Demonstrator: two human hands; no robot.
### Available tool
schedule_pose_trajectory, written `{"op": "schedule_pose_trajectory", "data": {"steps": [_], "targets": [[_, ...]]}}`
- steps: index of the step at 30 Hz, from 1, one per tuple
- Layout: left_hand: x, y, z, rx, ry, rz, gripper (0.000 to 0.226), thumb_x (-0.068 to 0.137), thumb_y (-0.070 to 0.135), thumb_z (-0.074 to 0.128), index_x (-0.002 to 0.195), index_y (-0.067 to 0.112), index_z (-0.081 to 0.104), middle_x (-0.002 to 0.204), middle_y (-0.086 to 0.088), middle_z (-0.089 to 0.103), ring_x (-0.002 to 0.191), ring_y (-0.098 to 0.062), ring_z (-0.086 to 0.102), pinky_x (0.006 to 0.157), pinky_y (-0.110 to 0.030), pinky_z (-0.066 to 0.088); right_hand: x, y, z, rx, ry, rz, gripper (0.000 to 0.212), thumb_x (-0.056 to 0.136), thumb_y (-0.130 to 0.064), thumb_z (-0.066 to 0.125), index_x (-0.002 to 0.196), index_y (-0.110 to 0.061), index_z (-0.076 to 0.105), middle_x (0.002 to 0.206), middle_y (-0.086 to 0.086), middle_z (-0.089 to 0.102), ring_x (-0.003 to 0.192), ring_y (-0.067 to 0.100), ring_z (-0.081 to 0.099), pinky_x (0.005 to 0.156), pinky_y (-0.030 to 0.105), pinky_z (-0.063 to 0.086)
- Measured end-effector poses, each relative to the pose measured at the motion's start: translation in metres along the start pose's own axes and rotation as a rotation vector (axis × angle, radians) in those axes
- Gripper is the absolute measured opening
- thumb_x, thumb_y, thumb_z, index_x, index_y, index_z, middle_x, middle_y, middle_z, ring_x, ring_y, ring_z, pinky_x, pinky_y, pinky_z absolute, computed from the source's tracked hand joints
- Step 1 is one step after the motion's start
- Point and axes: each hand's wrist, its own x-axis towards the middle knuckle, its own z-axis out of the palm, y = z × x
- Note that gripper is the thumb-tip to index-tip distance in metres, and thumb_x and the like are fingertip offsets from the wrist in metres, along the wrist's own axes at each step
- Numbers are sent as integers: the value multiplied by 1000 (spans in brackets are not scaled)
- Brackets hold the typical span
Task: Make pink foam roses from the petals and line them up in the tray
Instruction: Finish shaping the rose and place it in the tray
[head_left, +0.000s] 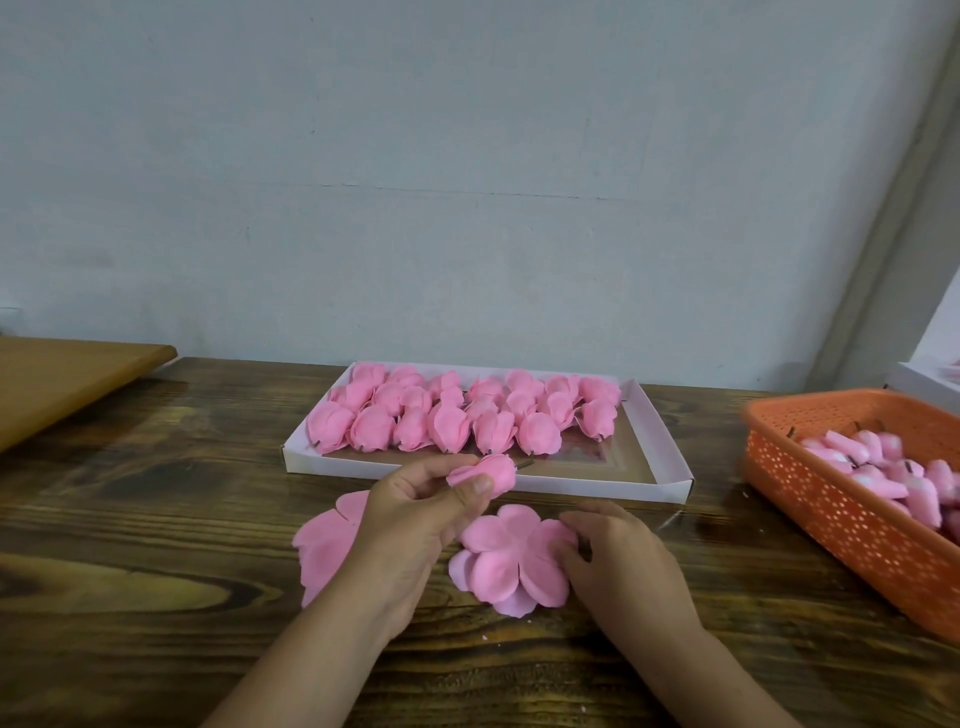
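The left hand (415, 512) holds a rolled pink rose bud (485, 474) between thumb and fingers, just above the near wall of the white tray (670, 457); the bud's short dark stem points right over that wall. The right hand (618, 558) rests on the dark wooden table (156, 519), its curled fingertips pinching the right edge of a flat stack of petals (511, 558) fanned out like a flower. A second flat petal sheet (327, 545) lies just left of it, partly under the left wrist.

The tray sits toward the far side of the table, close to the pale wall (467, 182). Finished roses (467, 413) fill its far part in three rows, stems pointing near. The near strip of the tray floor is bare, widest at the near right corner, so the open room in the tray lies directly beyond the held bud.

At the right, an orange perforated basket (831, 519) holds more pink buds (893, 478); its near left rim stands apart from the tray's right corner, with a band of bare table between them. A white box (919, 382) shows at the right edge, beyond the basket. At the far left, a lighter wooden board (67, 379) overlaps the table's corner, well apart from the tray. Between that board and the petals the tabletop is open, as is the near strip on either side of the forearms.
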Motion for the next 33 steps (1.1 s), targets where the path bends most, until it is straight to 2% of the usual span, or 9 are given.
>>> {"op": "schedule_pose_trajectory", "data": {"steps": [6, 10, 13, 16, 19, 21, 25, 29, 33], "targets": [[-1, 1, 2, -6, -15, -1, 27, 58, 17, 83, 84, 20, 83, 98, -11, 79, 90, -20, 77, 70, -21, 60, 1, -1, 0, 46, -34, 14, 18, 88, -23, 56, 99, -22, 69, 94, -10, 65, 85, 13, 60, 74, 33, 55], [-2, 1, 2, -29, -11, -22, 30, 61, 12, 82, 91, 12, 80, 101, -15, 78, 91, -22, 77, 70, -21, 60, 0, -1, 7, 77, -76, -5, 36, 92, -17, 49, 126, -20, 61, 121, -3, 61, 109, 19, 51, 94, 32, 46], [-3, 2, 3, -43, -18, -25, 26, 61, 12, 82, 87, 14, 82, 100, -13, 79, 90, -21, 77, 69, -21, 60, 1, -1, 8, 70, -105, 1, 39, 92, -18, 47, 130, -21, 59, 128, -4, 56, 114, 17, 46, 99, 30, 42], [-3, 3, 3, -51, -22, -19, 21, 61, 11, 80, 81, 19, 83, 95, -10, 79, 85, -18, 77, 68, -20, 59, 1, -3, 5, 99, -59, -5, 36, 88, -16, 52, 122, -22, 64, 118, -6, 62, 106, 16, 52, 90, 31, 48], [-3, 3, 4, -48, -33, -18, 22, 61, 12, 81, 82, 19, 83, 94, -10, 79, 86, -18, 77, 68, -20, 59, 0, -4, 2, 85, -42, 1, 20, 84, -16, 53, 98, -20, 67, 94, -8, 62, 87, 15, 55, 73, 33, 52], [-3, 3, 4, -39, -32, -18, 23, 61, 13, 81, 82, 21, 83, 95, -9, 79, 86, -18, 77, 68, -20, 59, 0, -4, 0, 67, -39, 15, 14, 84, -18, 53, 89, -20, 66, 87, -7, 60, 80, 13, 55, 68, 32, 52], [-3, 3, 4, -35, -25, -24, 21, 63, 11, 80, 82, 20, 83, 96, -10, 79, 87, -19, 77, 68, -20, 59, 1, -4, -1, 52, -31, 36, 11, 85, -22, 54, 85, -20, 66, 80, -7, 62, 73, 11, 57, 64, 30, 53], [-3, 2, 3, -41, -18, -36, 23, 62, 9, 80, 84, 15, 82, 101, -14, 78, 89, -22, 77, 69, -21, 60, 1, -3, -2, 77, -19, 56, 10, 89, -29, 61, 88, -26, 71, 83, -12, 64, 74, 7, 59, 67, 27, 54], [-3, 2, 3, -45, -26, -35, 25, 62, 8, 80, 87, 12, 82, 102, -15, 78, 90, -22, 77, 68, -21, 60, 0, -3, -4, 164, -23, 37, 9, 86, -30, 67, 79, -25, 68, 75, -11, 63, 72, 6, 59, 64, 25, 53]]}}
